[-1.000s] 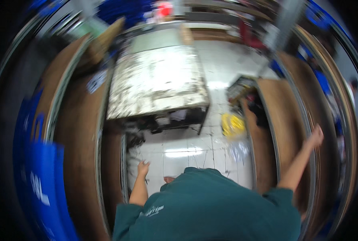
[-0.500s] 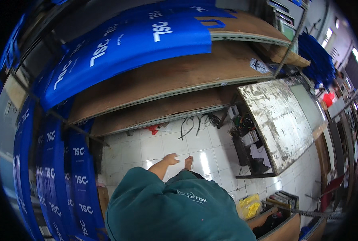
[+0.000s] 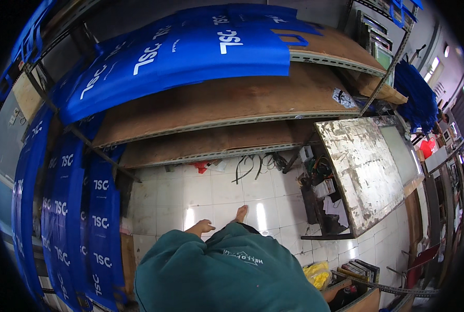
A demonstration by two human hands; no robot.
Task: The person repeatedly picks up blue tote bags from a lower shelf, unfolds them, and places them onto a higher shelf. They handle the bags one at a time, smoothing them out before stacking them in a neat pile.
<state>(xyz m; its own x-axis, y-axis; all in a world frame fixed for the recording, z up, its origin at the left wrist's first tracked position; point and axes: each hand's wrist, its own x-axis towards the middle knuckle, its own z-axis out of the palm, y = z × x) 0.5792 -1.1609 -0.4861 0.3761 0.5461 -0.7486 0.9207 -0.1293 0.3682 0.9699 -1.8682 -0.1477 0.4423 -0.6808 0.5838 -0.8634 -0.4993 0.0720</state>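
My left hand [image 3: 203, 226] hangs low in front of my body, past the end of a green sleeve, above the white tiled floor [image 3: 208, 190]. It holds nothing, and its fingers are loosely bent with the thumb apart. No part of my right hand can be made out. Ahead of me is a rack of brown wooden shelves [image 3: 226, 100]. Blue fabric bags [image 3: 200, 54] with white print lie flat in an overlapping row on its upper shelf, one with a loop handle showing. My bare foot [image 3: 241, 213] is on the tiles beyond the hand.
More blue printed fabric [image 3: 102, 218] hangs along the left. At the right stands a worn, paint-spotted table [image 3: 359, 166] with clutter beneath. A yellow plastic bundle [image 3: 316, 274] and a wooden box [image 3: 364, 303] sit at lower right. Dark cables [image 3: 258, 166] lie under the shelves.
The view has shifted, so the shelves and table sit slightly lower and to the right. My left hand appears lower and further left, closer to my body. The bags lie as before.
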